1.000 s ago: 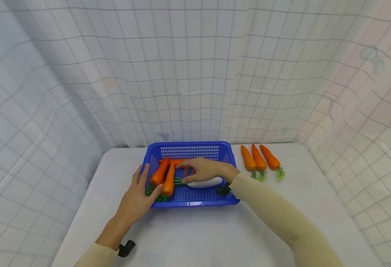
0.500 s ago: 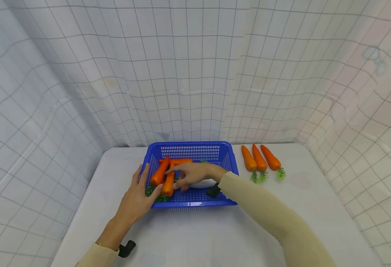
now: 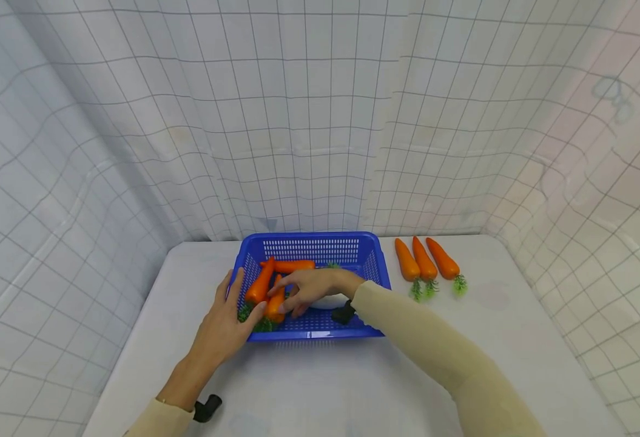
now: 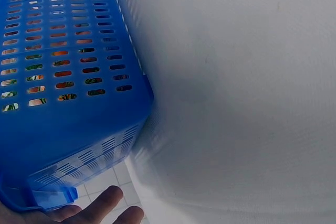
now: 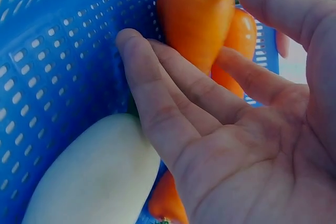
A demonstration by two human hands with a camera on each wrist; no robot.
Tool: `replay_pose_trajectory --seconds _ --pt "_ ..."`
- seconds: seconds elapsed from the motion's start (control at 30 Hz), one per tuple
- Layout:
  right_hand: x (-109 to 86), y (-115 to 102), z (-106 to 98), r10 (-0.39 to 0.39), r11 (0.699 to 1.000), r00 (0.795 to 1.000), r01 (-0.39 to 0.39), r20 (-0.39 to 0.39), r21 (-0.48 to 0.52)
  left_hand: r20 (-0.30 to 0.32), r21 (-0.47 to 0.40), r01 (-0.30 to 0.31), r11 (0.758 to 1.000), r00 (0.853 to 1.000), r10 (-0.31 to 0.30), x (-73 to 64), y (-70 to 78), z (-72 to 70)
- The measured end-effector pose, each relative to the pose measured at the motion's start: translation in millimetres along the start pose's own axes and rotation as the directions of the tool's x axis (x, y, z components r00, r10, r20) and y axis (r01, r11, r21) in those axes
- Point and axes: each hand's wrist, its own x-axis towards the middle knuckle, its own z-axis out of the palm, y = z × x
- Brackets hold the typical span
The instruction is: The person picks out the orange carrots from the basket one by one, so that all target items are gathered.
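A blue plastic basket (image 3: 311, 334) holds several orange carrots and a smooth white, elongated vegetable (image 5: 100, 177). My left hand (image 3: 227, 325) rests at its front left corner, fingers straight along the outer side and thumb over the rim. In the left wrist view, fingertips (image 4: 107, 198) show past the basket's end wall. My right hand (image 3: 311, 286) reaches into the basket, fingers and thumb spread around the front carrot (image 5: 194, 19), thumb on one side. Beside it leans another carrot (image 3: 261, 284), and a third carrot (image 3: 296, 266) lies along the back wall.
Three carrots with green tops, among them a carrot (image 3: 442, 259), lie on the white table (image 3: 320, 388) to the right of the basket. Gridded white cloth (image 3: 309, 121) walls off the back and both sides. A small black piece (image 3: 207, 408) sits at my left wrist.
My right hand has moved left and down inside the basket, from over the white vegetable to the front carrot. That carrot's tip has shifted slightly toward me. The left hand stays put.
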Motion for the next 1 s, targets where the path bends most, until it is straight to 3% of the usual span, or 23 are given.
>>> replay_pose_trajectory --seconds 1.0 --pt "-3.5 0.1 4.1 -0.082 0.996 0.996 0.082 -0.024 0.022 -0.002 -0.011 -0.005 1.000 1.000 0.005 0.4 -0.9 0.3"
